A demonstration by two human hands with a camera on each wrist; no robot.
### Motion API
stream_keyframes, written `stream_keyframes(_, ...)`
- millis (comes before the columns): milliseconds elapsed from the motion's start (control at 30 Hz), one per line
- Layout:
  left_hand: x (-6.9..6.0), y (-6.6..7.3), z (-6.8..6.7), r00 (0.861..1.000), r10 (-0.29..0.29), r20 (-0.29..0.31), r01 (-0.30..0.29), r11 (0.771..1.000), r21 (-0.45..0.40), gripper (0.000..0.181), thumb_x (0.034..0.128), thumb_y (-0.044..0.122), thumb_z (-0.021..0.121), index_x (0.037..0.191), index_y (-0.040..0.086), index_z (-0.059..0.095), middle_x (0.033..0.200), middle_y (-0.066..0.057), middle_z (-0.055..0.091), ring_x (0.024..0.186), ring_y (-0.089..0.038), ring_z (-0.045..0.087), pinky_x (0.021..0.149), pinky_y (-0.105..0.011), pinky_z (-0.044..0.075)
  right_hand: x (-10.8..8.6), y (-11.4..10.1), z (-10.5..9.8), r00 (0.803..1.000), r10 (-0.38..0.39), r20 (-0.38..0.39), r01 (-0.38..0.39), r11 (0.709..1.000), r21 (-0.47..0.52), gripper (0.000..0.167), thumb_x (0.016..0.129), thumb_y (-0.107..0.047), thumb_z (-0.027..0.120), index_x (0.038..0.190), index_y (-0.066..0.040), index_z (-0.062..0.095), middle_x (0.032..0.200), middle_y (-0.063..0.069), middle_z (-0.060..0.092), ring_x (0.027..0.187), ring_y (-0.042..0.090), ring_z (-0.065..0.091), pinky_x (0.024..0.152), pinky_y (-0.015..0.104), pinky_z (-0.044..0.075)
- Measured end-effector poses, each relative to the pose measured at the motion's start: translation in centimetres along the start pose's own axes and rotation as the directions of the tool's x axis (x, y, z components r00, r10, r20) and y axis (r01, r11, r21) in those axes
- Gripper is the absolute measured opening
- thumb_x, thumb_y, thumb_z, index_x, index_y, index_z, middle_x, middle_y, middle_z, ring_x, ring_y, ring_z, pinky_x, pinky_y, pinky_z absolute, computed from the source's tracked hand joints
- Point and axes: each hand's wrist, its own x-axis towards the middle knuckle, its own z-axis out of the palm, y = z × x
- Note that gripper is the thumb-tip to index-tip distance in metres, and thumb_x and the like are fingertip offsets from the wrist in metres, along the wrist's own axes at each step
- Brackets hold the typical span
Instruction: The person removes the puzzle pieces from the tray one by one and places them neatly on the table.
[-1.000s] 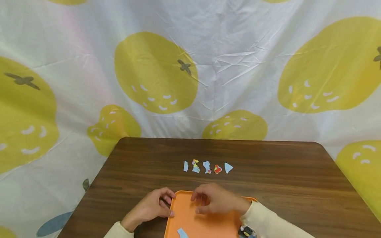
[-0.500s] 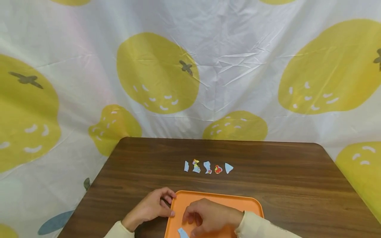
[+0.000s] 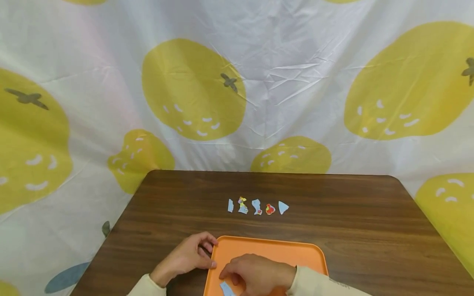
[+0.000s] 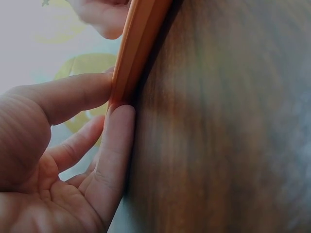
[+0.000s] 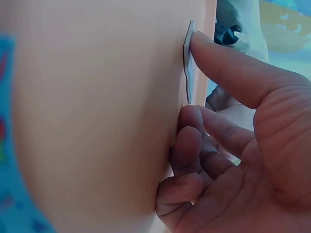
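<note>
My left hand [image 3: 189, 255] grips the left rim of the orange tray [image 3: 274, 243] near its far corner; thumb and a finger meet the rim in the left wrist view. Low over the tray, my right hand [image 3: 255, 273] has its fingers bent down beside a light-blue puzzle piece [image 3: 226, 288]. The right wrist view shows this thin piece [image 5: 188, 63] edge-on between thumb and index finger, close to the tray surface. Its lower part runs out of the head view. Several irregular puzzle pieces [image 3: 256, 206], pale blue with bits of red and yellow, lie in a row beyond the tray.
The dark wooden table [image 3: 352, 209] extends on both sides of the tray. Behind its far edge hangs a white curtain [image 3: 296, 82] printed with yellow fruit. A blurred, bright blue printed thing [image 5: 14, 170] shows at the left of the right wrist view.
My right hand has moved toward me and leftward, down to the light-blue puzzle piece in the tray. The left hand stays at the rim, and the row of pieces is the same.
</note>
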Motion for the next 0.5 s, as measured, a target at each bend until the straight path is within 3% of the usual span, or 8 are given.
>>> stream_keyframes(133, -0.01, 0.20, -0.03, 1.000, 0.004, -0.002, -0.004, 1.000, 0.011, 0.050, 0.0784, 0.004, 0.091, 0.122, 0.003, 0.067, 0.102, -0.012, 0.064, 0.081, -0.020, 0.070, 0.063, -0.025, 0.058, 0.00, -0.08, -0.14, 1.000, 0.000, 0.004, 0.000, 1.000, 0.004, 0.042, 0.081, -0.019, 0.086, 0.120, -0.020, 0.072, 0.090, -0.014, 0.059, 0.080, -0.011, 0.044, 0.075, 0.001, 0.036)
stream_keyframes(333, -0.05, 0.23, 0.01, 1.000, -0.001, 0.004, 0.001, 1.000, -0.005, 0.050, 0.0782, 0.003, 0.091, 0.121, 0.003, 0.066, 0.102, -0.012, 0.064, 0.080, -0.020, 0.071, 0.063, -0.025, 0.058, -0.03, -0.09, -0.33, 1.000, 0.004, 0.016, -0.006, 0.994, 0.113, 0.040, 0.082, -0.016, 0.083, 0.116, -0.022, 0.063, 0.090, -0.010, 0.059, 0.077, -0.010, 0.046, 0.072, 0.003, 0.041)
stream_keyframes(500, -0.07, 0.14, 0.02, 1.000, -0.002, -0.002, 0.002, 1.000, 0.000, 0.049, 0.0785, 0.003, 0.091, 0.122, 0.004, 0.067, 0.102, -0.012, 0.064, 0.080, -0.020, 0.071, 0.064, -0.025, 0.058, 0.07, -0.35, -0.18, 0.997, -0.072, 0.012, 0.068, 0.972, 0.224, 0.043, 0.088, -0.009, 0.081, 0.120, -0.017, 0.053, 0.083, -0.002, 0.065, 0.071, -0.011, 0.049, 0.069, 0.002, 0.045)
